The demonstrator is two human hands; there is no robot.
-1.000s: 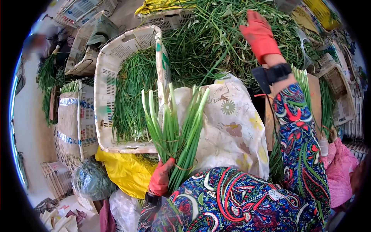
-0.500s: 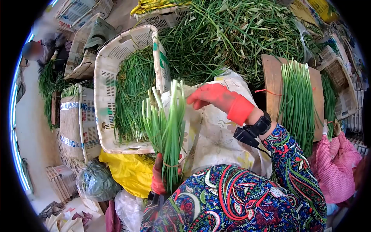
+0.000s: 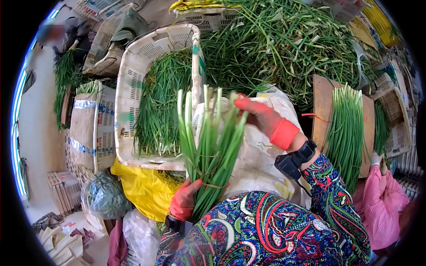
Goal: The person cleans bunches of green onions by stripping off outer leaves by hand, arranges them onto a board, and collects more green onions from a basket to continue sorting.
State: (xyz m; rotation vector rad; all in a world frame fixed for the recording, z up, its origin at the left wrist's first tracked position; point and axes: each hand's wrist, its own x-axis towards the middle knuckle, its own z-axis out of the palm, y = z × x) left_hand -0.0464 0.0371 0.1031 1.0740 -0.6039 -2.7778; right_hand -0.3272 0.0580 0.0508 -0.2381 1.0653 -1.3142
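Note:
My left hand (image 3: 183, 201), in a red glove, is wrapped round the lower part of a bunch of chives (image 3: 211, 153). The bunch stands upright with its pale stem ends at the top, fanned apart, and a thin band circles it low down. At its upper right side, my right hand (image 3: 262, 117), also gloved in red, has its fingers closed on some chive stalks. Some fingers of both hands are hidden. A white cloth (image 3: 257, 164) lies beneath the hands.
A white plastic crate (image 3: 122, 88) holding loose chives stands to the left. Behind lies a large heap of chives (image 3: 284, 48). On a brown board (image 3: 320, 93) at right rests a neat row of chives (image 3: 348, 133). A co-worker in a pink sleeve (image 3: 384, 199) is beside it.
My right hand has come onto the stalks at the bunch's upper right. The bunch has spread wider at the top and leans more to the right.

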